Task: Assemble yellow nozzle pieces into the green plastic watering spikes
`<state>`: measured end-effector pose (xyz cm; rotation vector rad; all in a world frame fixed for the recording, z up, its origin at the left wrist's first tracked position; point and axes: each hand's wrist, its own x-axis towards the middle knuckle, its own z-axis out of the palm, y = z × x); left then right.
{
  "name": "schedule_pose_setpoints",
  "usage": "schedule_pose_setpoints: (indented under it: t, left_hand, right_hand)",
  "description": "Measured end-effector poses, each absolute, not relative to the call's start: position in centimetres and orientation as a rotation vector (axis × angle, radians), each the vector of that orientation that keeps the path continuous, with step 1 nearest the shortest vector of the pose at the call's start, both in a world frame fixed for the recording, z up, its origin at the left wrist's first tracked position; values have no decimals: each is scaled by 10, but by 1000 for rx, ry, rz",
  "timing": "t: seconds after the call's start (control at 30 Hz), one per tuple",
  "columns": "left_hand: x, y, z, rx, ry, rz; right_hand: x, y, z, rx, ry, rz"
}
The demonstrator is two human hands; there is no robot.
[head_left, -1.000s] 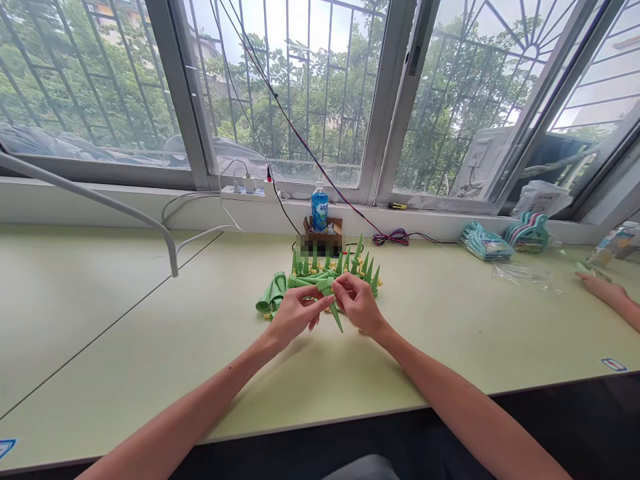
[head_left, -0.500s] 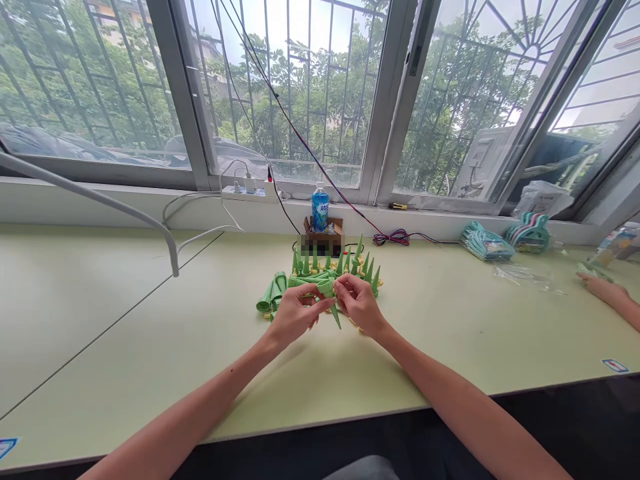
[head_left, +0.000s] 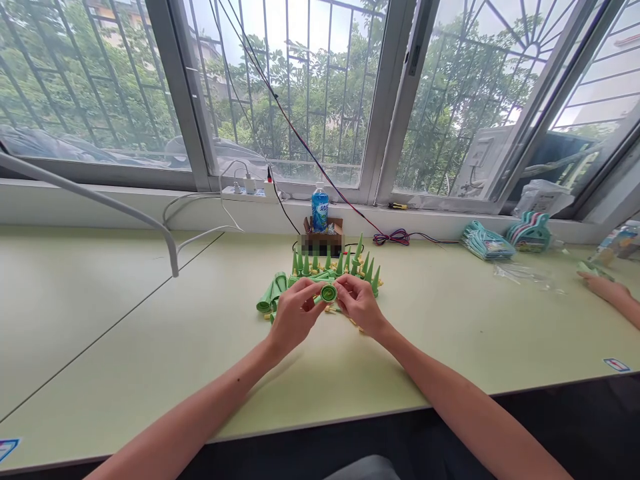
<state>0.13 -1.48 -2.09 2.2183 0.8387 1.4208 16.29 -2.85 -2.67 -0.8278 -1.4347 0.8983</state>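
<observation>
A green cone is held between both hands, its round open end turned toward me. My left hand grips the cone's left side between thumb and fingers. On the other side, my right hand has its fingers pressed together at the cone's rim; whether they pinch a small part as well is hidden. Behind the hands, several green spikes with yellow pieces stand upright in a cluster. More green cones lie beside my left hand. Small yellow pieces show below the held cone.
A blue bottle stands in a brown box by the window. Coiled wires and packs of teal items lie along the back. At the far right, another person's hand touches something green. A grey tube arches over the left.
The held cone has turned so that its open end faces me and its tip no longer shows. Both hands have stayed nearly in place.
</observation>
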Motion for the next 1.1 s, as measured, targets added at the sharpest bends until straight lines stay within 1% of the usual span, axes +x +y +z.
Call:
schedule_pose_setpoints:
  t: [0.2,0.4,0.57,0.83,1.1]
  left_hand:
    - [-1,-14,-20,2321,904,1359]
    - [3,-9,-21,2205,914,1288]
    - [5,-10,-18,1928,939,1255]
    - [8,-12,-11,1390,747,808]
    - [7,-11,-10,1252,622,736]
  right_hand:
    - [162,-27,-29,-862,-1426,885]
    - [160,-24,-31,-872,-1413,845]
    - [161,-25,-30,-844,-1372,822]
    - [161,-25,-31,-867,-1406,797]
    - [162,-25,-31,-887,-1404,818]
